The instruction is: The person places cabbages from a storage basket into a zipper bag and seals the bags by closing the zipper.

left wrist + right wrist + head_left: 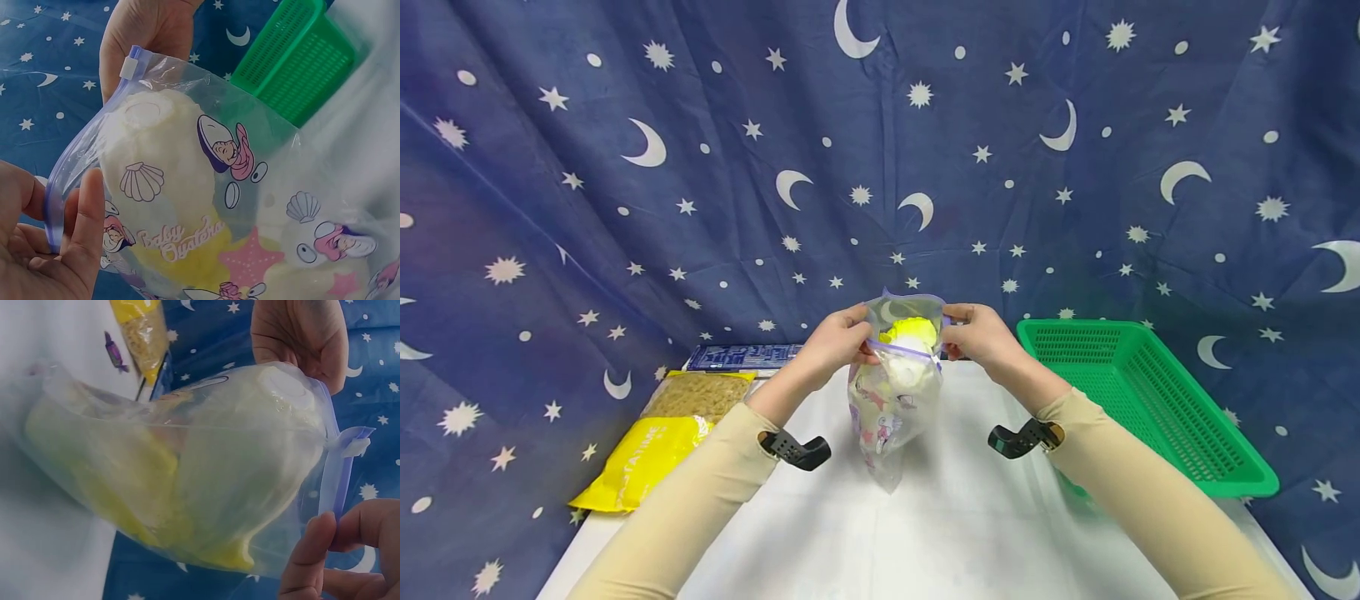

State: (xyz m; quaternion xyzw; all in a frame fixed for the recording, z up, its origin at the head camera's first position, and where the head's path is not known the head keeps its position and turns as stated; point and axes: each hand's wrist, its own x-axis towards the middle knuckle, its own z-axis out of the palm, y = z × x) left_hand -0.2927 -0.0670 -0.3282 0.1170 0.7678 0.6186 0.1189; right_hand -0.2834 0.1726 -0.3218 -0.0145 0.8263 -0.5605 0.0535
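A clear slider zip bag [880, 417] printed with cartoon oysters, shells and pink starfish hangs upright over the white table, its purple-edged mouth spread apart at the top. Inside sit pale, yellow-and-white bundles [156, 169] whose kind the plastic blurs. My left hand [842, 337] pinches the left side of the mouth between thumb and fingers. At the opposite side, my right hand [973, 333] pinches the rim near the white slider [356, 447]. A bright yellow piece [917, 331] shows in the opening.
To the right stands a green plastic basket [1187, 471]. A yellow pasta bag [651, 454] lies at the left, with a flat blue package [741, 357] behind it. A small purple-wrapped piece [115, 352] rests on the white table [880, 542]. A star-patterned curtain [970, 242] hangs behind.
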